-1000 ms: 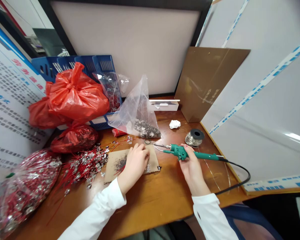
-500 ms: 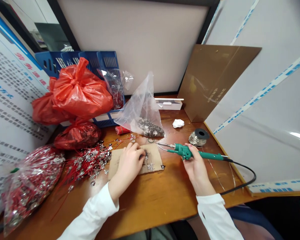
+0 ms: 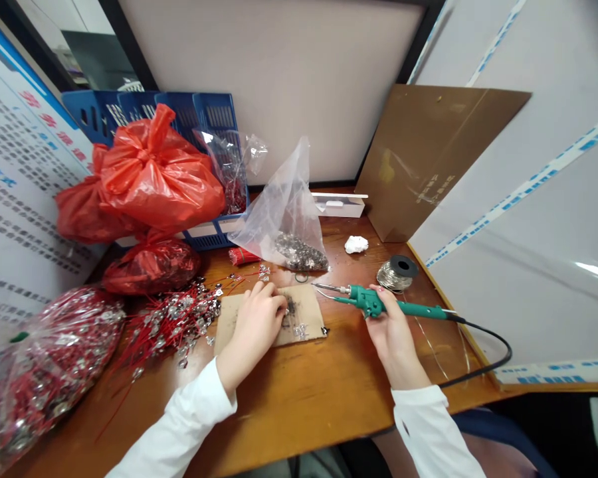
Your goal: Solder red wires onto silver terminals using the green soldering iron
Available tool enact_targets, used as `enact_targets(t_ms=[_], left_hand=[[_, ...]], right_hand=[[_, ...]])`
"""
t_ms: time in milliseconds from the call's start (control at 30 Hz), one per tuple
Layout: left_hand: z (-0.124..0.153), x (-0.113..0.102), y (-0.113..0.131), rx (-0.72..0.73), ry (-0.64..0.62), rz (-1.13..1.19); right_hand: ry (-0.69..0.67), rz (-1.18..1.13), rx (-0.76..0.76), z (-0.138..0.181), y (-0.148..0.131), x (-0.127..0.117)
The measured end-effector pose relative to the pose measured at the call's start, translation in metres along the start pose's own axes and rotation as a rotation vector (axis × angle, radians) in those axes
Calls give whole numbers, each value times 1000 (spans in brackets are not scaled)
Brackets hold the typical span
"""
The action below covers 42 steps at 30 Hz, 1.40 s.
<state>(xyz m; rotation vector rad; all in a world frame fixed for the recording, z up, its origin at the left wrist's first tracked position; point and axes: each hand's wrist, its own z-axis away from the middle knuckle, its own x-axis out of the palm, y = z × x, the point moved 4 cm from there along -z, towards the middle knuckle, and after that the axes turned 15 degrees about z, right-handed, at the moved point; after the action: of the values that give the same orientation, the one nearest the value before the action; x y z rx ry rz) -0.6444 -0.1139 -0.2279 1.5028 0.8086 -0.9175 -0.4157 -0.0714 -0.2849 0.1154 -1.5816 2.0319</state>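
My right hand (image 3: 391,328) is closed round a green soldering iron (image 3: 379,304); its metal tip points left, above the right end of a brown cardboard pad (image 3: 299,322). My left hand (image 3: 256,322) rests on that pad with curled fingers pinched on small metal parts I cannot make out. A few more small parts (image 3: 300,330) lie on the pad. A spool of solder wire (image 3: 396,272) stands just behind the iron. A heap of red wires with metal ends (image 3: 172,318) lies left of the pad.
A clear bag of metal pieces (image 3: 292,229), red bags (image 3: 152,176), a blue basket (image 3: 199,119) and a full bag at the left (image 3: 50,362) crowd the wooden desk (image 3: 309,392). A brown board (image 3: 428,153) leans at the right. The iron's black cord (image 3: 483,365) loops right.
My left hand has slid slightly left on the pad, uncovering small parts. The iron stays about where it was; the view has shifted a little.
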Motion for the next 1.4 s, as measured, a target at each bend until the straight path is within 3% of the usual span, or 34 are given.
enact_targets(t_ms=[900,1200,1300,1400], left_hand=[[5,5,-2,-17,19,33],[3,9,2,41,13,44],[3,5,-3,57,59,50],[7,-11,-16,59,215,41]], right_hand=[[8,64,-9,0,-1,0],[6,74,-32,-1,0,0],[3,56,-12,0,0,0],[-1,46,8,0,0,1]])
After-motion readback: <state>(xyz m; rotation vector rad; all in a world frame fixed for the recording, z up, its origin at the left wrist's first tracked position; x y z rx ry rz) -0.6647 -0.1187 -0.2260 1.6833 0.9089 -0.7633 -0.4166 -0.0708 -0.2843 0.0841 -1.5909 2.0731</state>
